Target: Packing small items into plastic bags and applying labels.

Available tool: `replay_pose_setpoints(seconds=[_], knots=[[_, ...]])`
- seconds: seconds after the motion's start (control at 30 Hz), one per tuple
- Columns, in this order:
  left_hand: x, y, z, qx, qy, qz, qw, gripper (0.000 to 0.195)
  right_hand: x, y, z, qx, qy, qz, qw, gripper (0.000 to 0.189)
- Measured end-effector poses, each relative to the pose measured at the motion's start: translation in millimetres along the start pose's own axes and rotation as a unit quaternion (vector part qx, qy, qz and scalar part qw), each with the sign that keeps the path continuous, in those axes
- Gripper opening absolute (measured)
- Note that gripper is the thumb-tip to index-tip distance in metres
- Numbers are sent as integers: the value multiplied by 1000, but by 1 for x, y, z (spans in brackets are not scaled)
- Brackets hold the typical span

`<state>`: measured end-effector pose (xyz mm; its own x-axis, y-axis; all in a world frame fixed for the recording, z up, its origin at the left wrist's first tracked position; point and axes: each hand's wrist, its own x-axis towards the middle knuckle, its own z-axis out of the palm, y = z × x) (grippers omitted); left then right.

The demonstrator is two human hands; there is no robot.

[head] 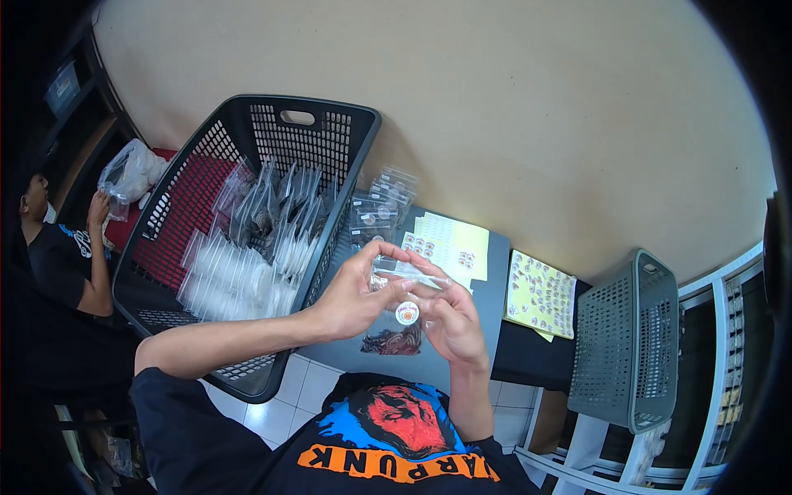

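Observation:
A clear plastic bag (pixel 391 318) is held by its upper part between both my hands. A round white sticker (pixel 407 313) with an orange design is on its front, and dark, coiled strip-like contents (pixel 393 342) lie at the bottom. My left hand (pixel 365 291) pinches the bag's top edge from the left, thumb in front. From the right, my right hand (pixel 450 312) grips the same folded top. Just beyond my hands, sticker sheets (pixel 458 241) and a row of filled clear bags (pixel 383 201) rest on the grey table (pixel 458 365).
To the left stands a large dark perforated basket (pixel 365 133) holding many bags with white or dark contents (pixel 247 278). Yellow sticker sheets (pixel 539 294) lie right of the table, near a grey-green basket (pixel 656 340). At far left, another person (pixel 68 272) handles a plastic bag (pixel 127 170).

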<state>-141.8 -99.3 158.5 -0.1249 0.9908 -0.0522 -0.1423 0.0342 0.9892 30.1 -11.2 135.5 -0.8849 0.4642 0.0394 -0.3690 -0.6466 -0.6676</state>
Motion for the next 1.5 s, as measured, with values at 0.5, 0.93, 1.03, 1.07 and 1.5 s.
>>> replay_pose_setpoints(seconds=[0.5,0.93,1.03,1.07,1.5], knots=[[4,13,0,66,12,-60,996,56,-3,9,5,-281,50,-16,958,68],[1,12,4,-46,-57,-102,992,65,-13,11,-19,-105,-22,-1,994,47],[1,12,4,4,-47,-104,993,71,-12,14,-19,-124,4,-2,992,48],[0,11,5,4,-52,-105,993,71,-10,18,-13,-124,8,-6,992,48],[5,7,-1,-54,2,-191,980,65,-10,32,-29,-172,-9,48,984,60]])
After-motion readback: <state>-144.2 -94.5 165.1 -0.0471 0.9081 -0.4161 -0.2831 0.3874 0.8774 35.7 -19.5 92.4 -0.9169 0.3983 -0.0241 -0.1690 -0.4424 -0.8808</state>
